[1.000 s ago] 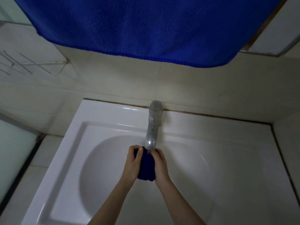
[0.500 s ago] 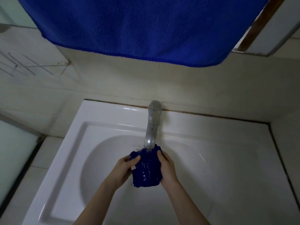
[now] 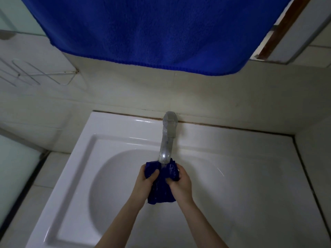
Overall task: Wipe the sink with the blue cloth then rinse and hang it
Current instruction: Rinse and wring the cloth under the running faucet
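Squeezing, our left grip point(image 3: 146, 183) and right grip point(image 3: 180, 183) have re-bunched the blue cloth point(image 3: 161, 192), both curled round it, beneath the twelve-o'clock tap point(image 3: 165, 151); rinsing underway, we judge

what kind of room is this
Most likely a bathroom: a white sink with a metal tap against a tiled wall, and a blue towel hanging above.

I am viewing both hands, left hand point(image 3: 146, 182) and right hand point(image 3: 180, 183), gripping the bunched blue cloth point(image 3: 161, 190) beneath the faucet point(image 3: 165, 149) spout, over the white sink point(image 3: 114, 140) basin.
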